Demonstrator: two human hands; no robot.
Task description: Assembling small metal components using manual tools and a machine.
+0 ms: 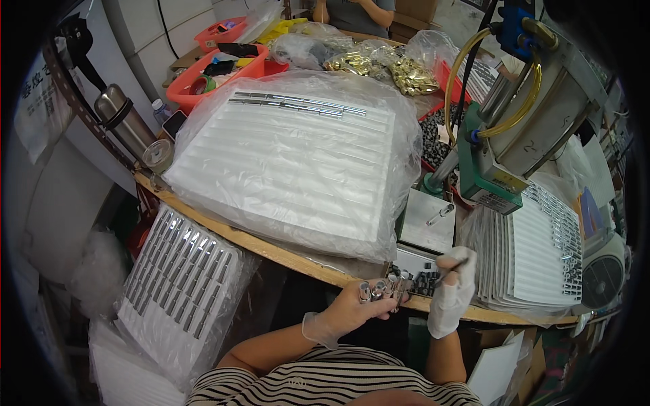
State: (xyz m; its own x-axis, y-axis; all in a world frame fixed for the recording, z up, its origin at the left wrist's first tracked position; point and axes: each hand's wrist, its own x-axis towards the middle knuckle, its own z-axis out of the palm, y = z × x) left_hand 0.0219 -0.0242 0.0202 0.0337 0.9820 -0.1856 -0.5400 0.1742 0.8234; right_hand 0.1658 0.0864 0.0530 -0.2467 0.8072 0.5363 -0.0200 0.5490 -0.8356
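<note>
My left hand [352,308], with a pale glove cuff at the wrist, is closed around several short silver metal tubes [380,289], open ends up. To its right, my right hand [452,294] wears a white glove. Its fingers are pinched together near a small dark bit, too small to name. Between the hands and just beyond them, small black plugs [425,281] lie in a tray at the table edge. Another silver tube [440,215] lies tilted on the metal plate [416,227] under the press [497,169].
A plastic-wrapped white ribbed tray [291,169] carries rows of silver tubes at its far end. Stacked trays [528,250] stand right, beside a fan [602,277]; another filled tray [179,277] leans lower left. Red baskets [183,91], gold parts [413,76] and another person [359,13] are beyond.
</note>
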